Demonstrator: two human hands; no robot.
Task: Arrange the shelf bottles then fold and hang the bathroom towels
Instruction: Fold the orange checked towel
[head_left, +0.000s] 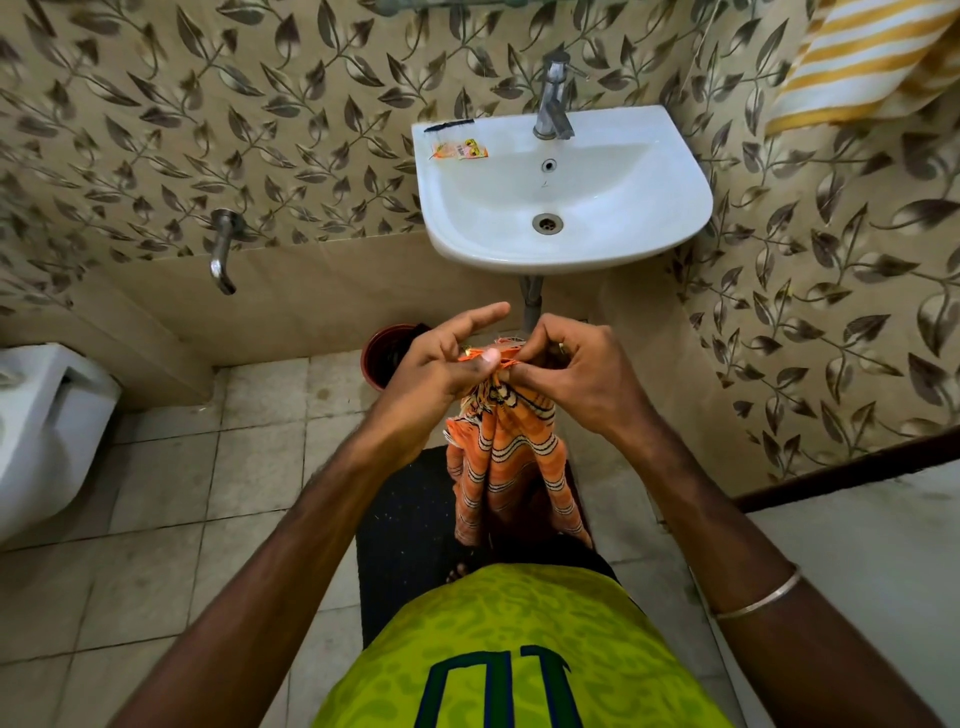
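Note:
An orange towel (506, 462) with black and white stripes hangs bunched in front of me, below the sink. My left hand (447, 364) pinches its fringed top edge between thumb and fingers, the index finger pointing out. My right hand (566, 369) grips the same top edge right beside it, the two hands almost touching. A second towel (862, 57), white with yellow stripes, hangs on the wall at the upper right. No shelf or bottles are in view.
A white wall sink (675, 208) with a chrome tap (553, 98) and a small orange sachet (460, 151) on its rim is ahead. A wall spout (222, 254) and a toilet (47, 415) are left, a red bucket (384, 353) under the sink, a black mat (405, 519) underfoot.

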